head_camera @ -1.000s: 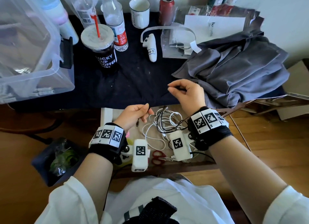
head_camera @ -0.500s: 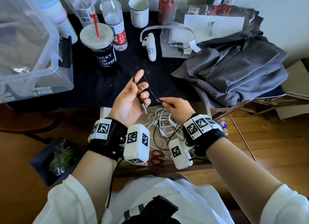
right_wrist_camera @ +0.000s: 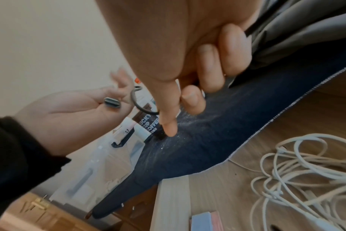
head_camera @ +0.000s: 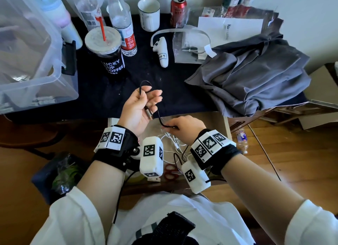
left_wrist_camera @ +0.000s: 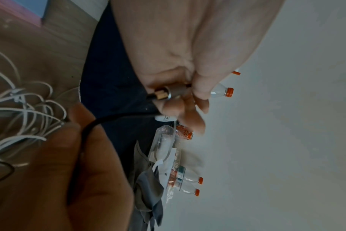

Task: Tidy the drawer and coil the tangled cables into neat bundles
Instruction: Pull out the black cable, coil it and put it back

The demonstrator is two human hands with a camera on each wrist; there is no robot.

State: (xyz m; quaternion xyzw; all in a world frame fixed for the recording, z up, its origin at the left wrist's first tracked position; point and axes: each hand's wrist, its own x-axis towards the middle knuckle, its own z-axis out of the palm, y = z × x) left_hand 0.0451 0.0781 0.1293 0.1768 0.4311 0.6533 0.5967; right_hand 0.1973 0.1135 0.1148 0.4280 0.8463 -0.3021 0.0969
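1. Left hand [head_camera: 140, 107] is raised palm-up over the counter [head_camera: 164, 91] edge, its thumb pinning the metal plug [head_camera: 149, 114] of the black cable [head_camera: 159, 116] against the fingers [head_camera: 155, 96]; likely the plug end is the anchor for winding.
2. One cable loop [head_camera: 144, 84] stands above the left fingers, so the palm probably serves as the former for the coil. Coil barely begun.
3. Right hand [head_camera: 184, 127] is lower, over the open drawer [head_camera: 225, 124], fingers clenched on the black cable further along. Likely feeding slack and keeping tension.
4. The rest of the black cable drops into the drawer, under the right wrist.
5. White cables [right_wrist_camera: 298, 168] lie in a loose tangle on the drawer bottom, untouched by either hand. Red-handled scissors [head_camera: 169, 169] lie in the drawer near the front.
6. Text: dark cup [head_camera: 109, 56] with red straw reads "LUCKY CUP COFFEE".
7. White controller [head_camera: 161, 51] has a handwritten tag, too small to read surely.
8. White bag [head_camera: 230, 27] has sideways print, not legible. Bottle [head_camera: 122, 25] and red can [head_camera: 178, 8] labels are unreadable.
9. Grey cloth [head_camera: 250, 76] is heaped on the counter, right.
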